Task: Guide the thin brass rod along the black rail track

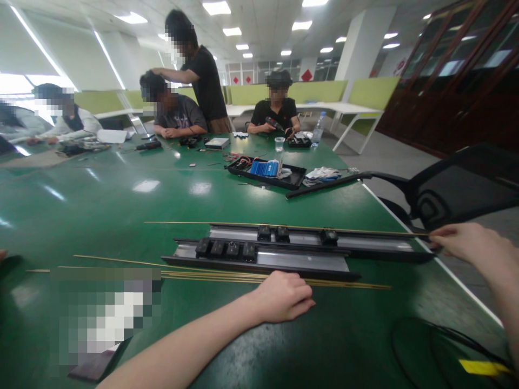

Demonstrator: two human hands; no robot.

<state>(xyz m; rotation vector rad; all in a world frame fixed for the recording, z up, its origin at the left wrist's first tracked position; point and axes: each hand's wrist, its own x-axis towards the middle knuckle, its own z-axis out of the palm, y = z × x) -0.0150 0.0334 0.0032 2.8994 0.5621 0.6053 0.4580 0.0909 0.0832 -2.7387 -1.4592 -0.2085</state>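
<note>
My right hand (462,242) pinches the right end of a thin brass-coloured rod (178,222), which runs along the back edge of the far black-edged metal rail (379,241). Three black blocks (282,233) sit in that rail. In front of it lies a nearer rail (302,260) with several similar black blocks (218,248) grouped at its left. My left hand (284,296) rests on the table with its fingers curled in and nothing visible in them. Just behind it, touching or close to it, lies a bundle of thin rods (348,283).
A blurred flat object (113,324) lies left of my forearm. Black cable (450,329) with a yellow tag (484,368) is at lower right. Across the green table (101,216) stands a black tray (298,177) near gloves (322,176). Several people sit or stand beyond; a chair (462,186) is right.
</note>
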